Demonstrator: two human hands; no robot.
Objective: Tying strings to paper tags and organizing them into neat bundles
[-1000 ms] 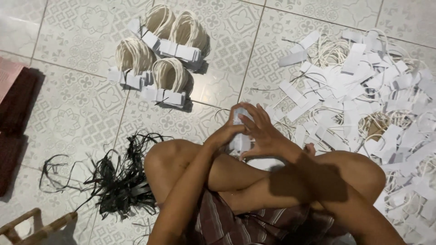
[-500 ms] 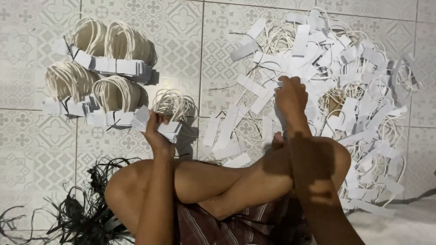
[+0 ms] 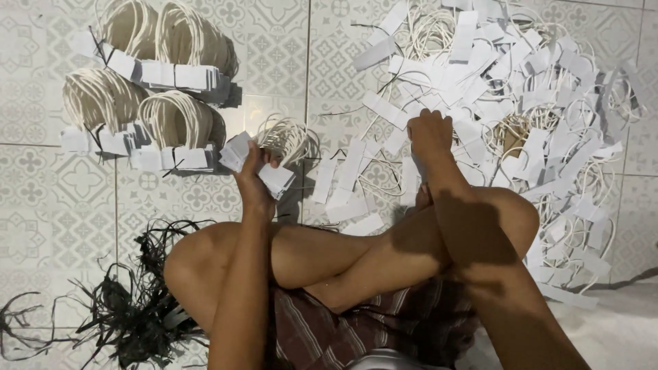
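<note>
My left hand (image 3: 252, 177) grips a small stack of white paper tags (image 3: 269, 171) whose cream string loops (image 3: 288, 139) fan out above it over the tiled floor. My right hand (image 3: 429, 134) reaches into a big loose heap of white tags and strings (image 3: 507, 103) at the right, fingers closed on a tag at the heap's near edge. My bare crossed legs (image 3: 356, 250) lie under both arms.
Several finished bundles of tags with looped strings (image 3: 147, 103) lie in a group at the upper left. A tangle of black strips (image 3: 133, 308) sits on the floor at the lower left. Patterned floor tiles (image 3: 41, 205) surround everything.
The hands, together in front of my knees a second ago, have parted: the left now holds a tag bundle near the stacked ones, the right has gone into the loose heap.
</note>
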